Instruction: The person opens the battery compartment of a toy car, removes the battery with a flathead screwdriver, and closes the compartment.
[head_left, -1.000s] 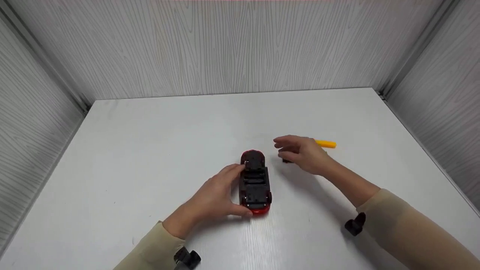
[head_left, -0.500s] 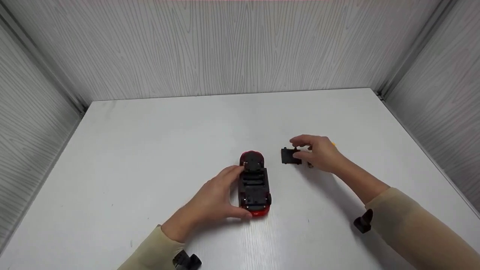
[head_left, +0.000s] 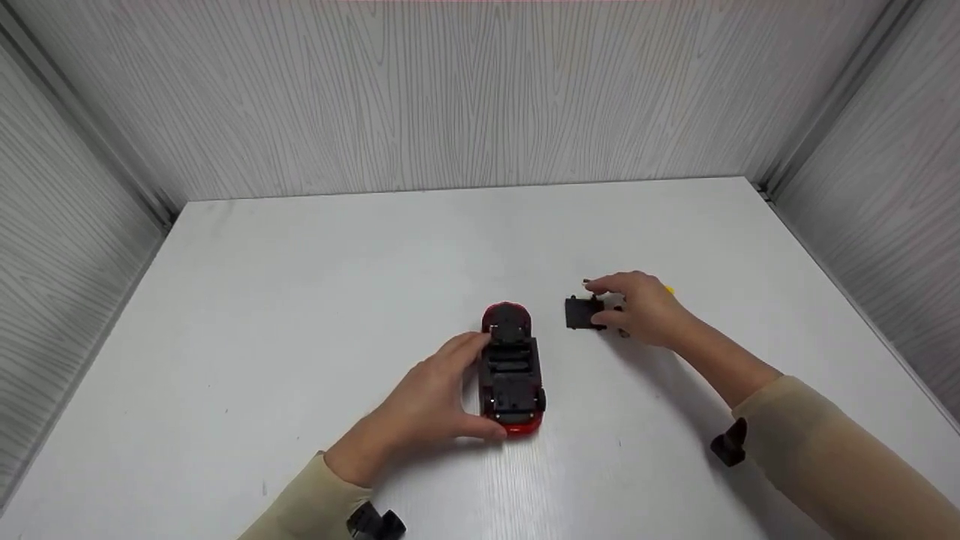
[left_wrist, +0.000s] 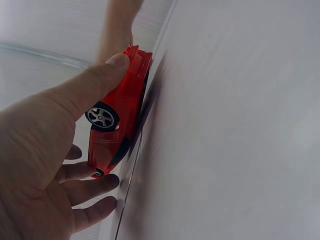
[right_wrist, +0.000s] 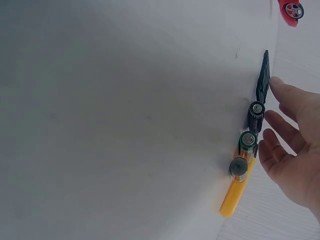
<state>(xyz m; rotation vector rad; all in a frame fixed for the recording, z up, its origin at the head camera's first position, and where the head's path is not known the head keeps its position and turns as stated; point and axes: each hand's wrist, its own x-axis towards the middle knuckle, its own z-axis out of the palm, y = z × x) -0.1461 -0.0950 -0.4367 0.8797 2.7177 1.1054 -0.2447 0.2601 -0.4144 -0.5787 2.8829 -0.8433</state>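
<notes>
A red toy car (head_left: 514, 390) lies upside down, its black underside and uncovered battery bay facing up in the head view. My left hand (head_left: 424, 397) grips it along its left side, thumb at the near end and fingertips by the far wheel. To the right, my right hand (head_left: 649, 311) hovers low with relaxed, spread fingers. Its thumb is right at a small black battery cover (head_left: 580, 313) lying on the table. In the right wrist view, three batteries (right_wrist: 247, 140) sit beside its fingertips, partly hidden in the head view.
A yellow handle (right_wrist: 232, 200) of some slim tool lies beyond the batteries, mostly behind the right hand in the head view. The white table (head_left: 337, 277) is bounded by grey wood-grain panels (head_left: 480, 97) at the back and both sides.
My right hand has moved to the right and back from the black cover, which now shows more. The left hand keeps its grip on the toy car, which stays in place.
</notes>
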